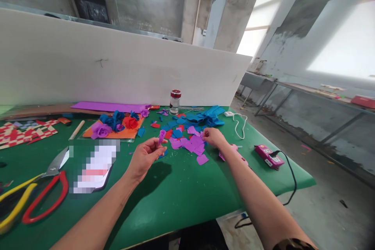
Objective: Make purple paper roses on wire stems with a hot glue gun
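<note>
Between the thumb and fingers of my left hand (146, 158) is a small rolled purple paper flower bud (162, 136), held upright above the table. My right hand (214, 137) reaches over the far side of a pile of loose purple paper petals (189, 144), its fingers pinched on a petal at the pile's edge. Blue petals (177, 133) and a few red ones lie mixed into the pile. Under my right forearm lies a pink glue gun (241, 159), partly hidden by the arm.
Large scissors (52, 170) and a blurred-out phone (95, 168) lie left. Finished paper flowers (130, 122) rest on orange paper behind. A lidded glass jar (175, 103) stands near the white board (117, 66). Crumpled blue paper (209, 116) and a pink power strip (268, 156) are right.
</note>
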`<state>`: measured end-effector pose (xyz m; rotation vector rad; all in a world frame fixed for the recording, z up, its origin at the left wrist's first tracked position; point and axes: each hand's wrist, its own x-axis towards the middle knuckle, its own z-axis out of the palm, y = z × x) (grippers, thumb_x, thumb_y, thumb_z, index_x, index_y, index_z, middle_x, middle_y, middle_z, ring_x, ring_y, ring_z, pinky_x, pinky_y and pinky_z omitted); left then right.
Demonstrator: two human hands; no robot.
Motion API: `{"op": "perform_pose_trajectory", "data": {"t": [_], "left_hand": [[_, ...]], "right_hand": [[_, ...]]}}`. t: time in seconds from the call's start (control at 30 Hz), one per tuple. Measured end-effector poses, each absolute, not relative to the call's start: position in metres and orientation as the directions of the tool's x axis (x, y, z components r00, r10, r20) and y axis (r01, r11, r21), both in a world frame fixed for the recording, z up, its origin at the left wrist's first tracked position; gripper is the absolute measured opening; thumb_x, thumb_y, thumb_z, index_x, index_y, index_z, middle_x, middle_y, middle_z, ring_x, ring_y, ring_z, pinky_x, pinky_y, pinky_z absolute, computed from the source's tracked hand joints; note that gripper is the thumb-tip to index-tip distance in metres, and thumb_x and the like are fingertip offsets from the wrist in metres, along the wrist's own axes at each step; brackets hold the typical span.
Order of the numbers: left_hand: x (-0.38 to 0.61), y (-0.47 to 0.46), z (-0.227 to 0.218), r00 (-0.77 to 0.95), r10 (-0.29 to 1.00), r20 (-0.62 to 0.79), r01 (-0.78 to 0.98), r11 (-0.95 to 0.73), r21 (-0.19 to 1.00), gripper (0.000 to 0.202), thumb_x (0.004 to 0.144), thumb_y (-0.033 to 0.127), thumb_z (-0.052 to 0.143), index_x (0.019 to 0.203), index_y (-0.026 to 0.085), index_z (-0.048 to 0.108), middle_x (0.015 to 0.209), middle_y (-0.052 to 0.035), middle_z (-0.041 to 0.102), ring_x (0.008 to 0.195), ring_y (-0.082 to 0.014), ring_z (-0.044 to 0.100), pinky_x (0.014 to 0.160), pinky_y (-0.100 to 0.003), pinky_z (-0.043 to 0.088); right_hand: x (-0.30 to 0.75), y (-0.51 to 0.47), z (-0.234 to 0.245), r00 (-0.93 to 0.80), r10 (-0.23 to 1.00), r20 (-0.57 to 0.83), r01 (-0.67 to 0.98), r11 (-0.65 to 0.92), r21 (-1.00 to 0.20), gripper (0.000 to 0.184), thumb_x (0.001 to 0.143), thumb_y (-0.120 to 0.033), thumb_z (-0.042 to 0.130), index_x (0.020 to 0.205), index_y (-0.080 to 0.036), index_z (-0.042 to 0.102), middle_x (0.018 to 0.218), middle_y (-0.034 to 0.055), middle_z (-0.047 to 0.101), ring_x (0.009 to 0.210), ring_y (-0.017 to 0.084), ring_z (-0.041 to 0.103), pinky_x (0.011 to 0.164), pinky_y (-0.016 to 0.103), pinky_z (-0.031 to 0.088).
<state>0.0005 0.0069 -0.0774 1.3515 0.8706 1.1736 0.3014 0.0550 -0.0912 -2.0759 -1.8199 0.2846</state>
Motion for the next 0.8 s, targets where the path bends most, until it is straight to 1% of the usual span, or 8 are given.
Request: {"op": "perform_pose_trajectory", "data": {"t": [0.2, 0.33, 0.37, 0.43, 0.5, 0.57, 0.7, 0.8], "left_hand": [[0.001, 0.007, -0.076, 0.231, 0.961, 0.153, -0.118, -0.128, 0.985, 0.027, 0.065, 0.033, 0.080, 0.087, 0.019, 0.072, 0.062, 0.0026, 0.055, 0.057, -0.0095, 0.050, 0.050, -0.020, 0.036], [0.001, 0.007, -0.078, 0.177, 0.969, 0.173, -0.115, -0.155, 0.981, 0.030, 0.062, 0.034, 0.082, 0.085, 0.018, 0.072, 0.064, 0.0019, 0.058, 0.059, -0.0100, 0.051, 0.052, -0.021, 0.038], [0.001, 0.007, -0.079, 0.167, 0.970, 0.176, -0.112, -0.158, 0.981, 0.031, 0.062, 0.035, 0.082, 0.085, 0.017, 0.072, 0.066, 0.0016, 0.059, 0.059, -0.0100, 0.051, 0.053, -0.021, 0.039], [0.002, 0.006, -0.078, 0.157, 0.973, 0.168, -0.102, -0.153, 0.983, 0.034, 0.062, 0.037, 0.082, 0.087, 0.017, 0.071, 0.068, 0.0011, 0.061, 0.059, -0.0099, 0.051, 0.054, -0.021, 0.039], [0.003, 0.005, -0.078, 0.170, 0.975, 0.146, -0.090, -0.132, 0.987, 0.037, 0.061, 0.039, 0.081, 0.088, 0.016, 0.070, 0.072, 0.0002, 0.063, 0.060, -0.0103, 0.052, 0.055, -0.022, 0.040], [0.005, 0.004, -0.079, 0.195, 0.973, 0.124, -0.067, -0.113, 0.991, 0.039, 0.060, 0.042, 0.081, 0.088, 0.016, 0.070, 0.075, -0.0009, 0.065, 0.062, -0.0118, 0.054, 0.057, -0.023, 0.042], [0.007, 0.005, -0.083, 0.215, 0.968, 0.127, -0.018, -0.126, 0.992, 0.033, 0.059, 0.039, 0.081, 0.077, 0.016, 0.068, 0.074, -0.0016, 0.067, 0.069, -0.0149, 0.059, 0.067, -0.025, 0.046], [0.007, 0.005, -0.085, 0.209, 0.971, 0.116, 0.038, -0.127, 0.991, 0.026, 0.062, 0.039, 0.078, 0.072, 0.016, 0.068, 0.071, -0.0019, 0.066, 0.067, -0.0152, 0.059, 0.066, -0.026, 0.046]], "right_hand": [[0.298, 0.051, -0.082, 0.197, 0.963, 0.186, 0.776, -0.037, -0.630, 0.004, 0.068, -0.018, 0.062, 0.066, -0.019, 0.059, 0.069, 0.0001, 0.064, 0.065, 0.013, 0.056, 0.056, 0.022, 0.037], [0.264, 0.032, -0.076, 0.176, 0.967, 0.183, 0.600, 0.042, -0.799, 0.015, 0.075, -0.035, 0.058, 0.074, -0.020, 0.053, 0.055, -0.0048, 0.055, 0.048, 0.011, 0.050, 0.045, 0.021, 0.035], [0.251, 0.025, -0.077, 0.171, 0.970, 0.172, 0.524, 0.059, -0.850, 0.020, 0.076, -0.040, 0.057, 0.075, -0.021, 0.051, 0.051, -0.0068, 0.051, 0.043, 0.010, 0.046, 0.042, 0.020, 0.033], [0.222, 0.010, -0.081, 0.149, 0.986, 0.068, 0.119, 0.050, -0.992, 0.028, 0.069, -0.043, 0.066, 0.072, -0.021, 0.048, 0.044, -0.0093, 0.045, 0.037, 0.008, 0.039, 0.037, 0.019, 0.025], [0.194, -0.005, -0.089, 0.136, 0.991, -0.015, -0.111, 0.000, -0.994, 0.033, 0.062, -0.042, 0.072, 0.070, -0.021, 0.048, 0.042, -0.0096, 0.045, 0.036, 0.007, 0.036, 0.036, 0.018, 0.020], [0.170, -0.016, -0.097, 0.155, 0.986, -0.058, -0.197, -0.027, -0.980, 0.033, 0.060, -0.041, 0.074, 0.068, -0.020, 0.049, 0.040, -0.0097, 0.045, 0.035, 0.006, 0.037, 0.036, 0.017, 0.019], [0.147, -0.028, -0.104, 0.207, 0.977, -0.052, -0.178, -0.015, -0.984, 0.030, 0.064, -0.039, 0.072, 0.068, -0.020, 0.050, 0.042, -0.0089, 0.047, 0.037, 0.007, 0.041, 0.037, 0.017, 0.023], [0.151, -0.030, -0.102, 0.149, 0.987, -0.053, -0.164, -0.028, -0.986, 0.032, 0.062, -0.037, 0.075, 0.078, -0.020, 0.053, 0.053, -0.0072, 0.056, 0.038, 0.006, 0.042, 0.037, 0.017, 0.025]]}}
